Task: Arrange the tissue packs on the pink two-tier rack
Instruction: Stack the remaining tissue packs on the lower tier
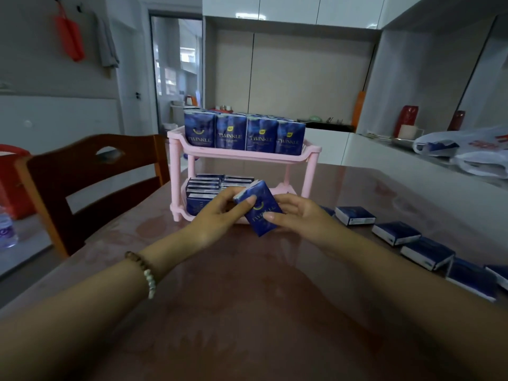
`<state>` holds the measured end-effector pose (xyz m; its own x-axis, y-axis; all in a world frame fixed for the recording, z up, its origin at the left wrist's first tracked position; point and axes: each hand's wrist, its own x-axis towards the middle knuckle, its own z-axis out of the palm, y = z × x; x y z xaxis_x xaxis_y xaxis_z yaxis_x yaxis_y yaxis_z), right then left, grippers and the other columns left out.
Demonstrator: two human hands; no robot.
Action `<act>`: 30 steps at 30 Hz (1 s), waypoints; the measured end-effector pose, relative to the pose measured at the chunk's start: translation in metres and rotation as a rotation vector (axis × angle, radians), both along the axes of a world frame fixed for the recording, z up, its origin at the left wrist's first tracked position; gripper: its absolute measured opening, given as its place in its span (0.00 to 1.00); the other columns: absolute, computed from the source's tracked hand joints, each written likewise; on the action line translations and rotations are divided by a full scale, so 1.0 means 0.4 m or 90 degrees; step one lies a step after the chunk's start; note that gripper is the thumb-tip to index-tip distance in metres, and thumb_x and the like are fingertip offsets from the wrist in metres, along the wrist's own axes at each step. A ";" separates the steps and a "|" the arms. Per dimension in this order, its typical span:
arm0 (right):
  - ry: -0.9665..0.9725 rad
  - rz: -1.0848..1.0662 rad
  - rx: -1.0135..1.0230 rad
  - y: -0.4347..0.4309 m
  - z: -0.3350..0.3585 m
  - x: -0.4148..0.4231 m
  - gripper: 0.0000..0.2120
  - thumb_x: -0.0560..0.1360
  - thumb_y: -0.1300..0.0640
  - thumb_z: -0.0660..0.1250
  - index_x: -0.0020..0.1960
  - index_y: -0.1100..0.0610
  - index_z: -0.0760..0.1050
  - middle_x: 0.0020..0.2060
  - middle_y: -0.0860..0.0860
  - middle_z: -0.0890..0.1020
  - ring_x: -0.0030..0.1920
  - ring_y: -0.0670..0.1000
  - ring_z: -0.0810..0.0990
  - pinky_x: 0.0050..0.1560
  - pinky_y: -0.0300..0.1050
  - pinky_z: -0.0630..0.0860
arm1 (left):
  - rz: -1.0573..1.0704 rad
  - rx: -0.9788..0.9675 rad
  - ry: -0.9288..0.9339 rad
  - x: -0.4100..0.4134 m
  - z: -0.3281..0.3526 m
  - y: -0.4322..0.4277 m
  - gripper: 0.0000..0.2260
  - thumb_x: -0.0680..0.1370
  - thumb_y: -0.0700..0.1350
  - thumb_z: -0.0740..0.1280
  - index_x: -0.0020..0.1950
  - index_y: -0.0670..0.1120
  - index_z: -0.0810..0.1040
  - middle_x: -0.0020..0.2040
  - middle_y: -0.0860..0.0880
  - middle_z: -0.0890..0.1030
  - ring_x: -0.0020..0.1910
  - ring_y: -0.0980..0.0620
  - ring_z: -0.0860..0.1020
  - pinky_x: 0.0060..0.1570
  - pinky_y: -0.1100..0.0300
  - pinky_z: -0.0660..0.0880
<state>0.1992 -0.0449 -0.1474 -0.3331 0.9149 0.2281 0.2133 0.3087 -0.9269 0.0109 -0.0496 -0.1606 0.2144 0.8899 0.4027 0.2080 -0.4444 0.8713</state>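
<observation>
A: While both hands are up front, what's in them?

B: One blue tissue pack (259,209), tilted, just in front of the pink rack (286,156)'s lower tier. Left hand (220,213) fingers curled on its top-left edge, thumb on the face; right hand (295,213) fingers closed on its right side.

A: Rack status?

B: Top tier: row of packs (243,132) upright. Bottom tier: packs (204,188) laid flat, left side. More loose packs (395,232) lie in a line on the table (247,312), right of the hands.
</observation>
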 end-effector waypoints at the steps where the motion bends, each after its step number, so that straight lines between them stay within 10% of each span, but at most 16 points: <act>1: -0.013 -0.008 0.018 0.015 0.003 -0.003 0.19 0.72 0.63 0.70 0.62 0.59 0.72 0.52 0.50 0.81 0.49 0.43 0.80 0.47 0.32 0.78 | 0.051 0.062 0.099 -0.023 -0.005 0.016 0.14 0.78 0.53 0.63 0.59 0.46 0.75 0.55 0.47 0.77 0.54 0.53 0.74 0.57 0.59 0.71; 9: -0.153 -0.038 0.155 0.133 -0.008 -0.034 0.23 0.71 0.61 0.71 0.64 0.58 0.68 0.58 0.52 0.76 0.56 0.49 0.78 0.57 0.42 0.77 | 0.291 0.236 0.581 -0.135 -0.061 0.053 0.33 0.75 0.64 0.49 0.76 0.48 0.56 0.76 0.47 0.60 0.76 0.47 0.56 0.74 0.54 0.51; 18: -0.318 0.009 0.157 0.234 0.023 -0.063 0.24 0.71 0.59 0.73 0.64 0.57 0.70 0.59 0.54 0.77 0.56 0.52 0.77 0.59 0.45 0.74 | 0.325 0.251 0.600 -0.149 -0.102 0.068 0.35 0.74 0.63 0.43 0.75 0.46 0.59 0.74 0.46 0.64 0.74 0.47 0.60 0.73 0.57 0.49; 30: -0.334 -0.032 0.247 0.247 -0.024 -0.093 0.23 0.69 0.57 0.74 0.63 0.57 0.74 0.51 0.51 0.67 0.50 0.48 0.69 0.46 0.18 0.63 | 0.309 0.262 0.625 -0.143 -0.099 0.063 0.31 0.75 0.62 0.42 0.76 0.53 0.55 0.76 0.48 0.61 0.75 0.47 0.57 0.73 0.56 0.45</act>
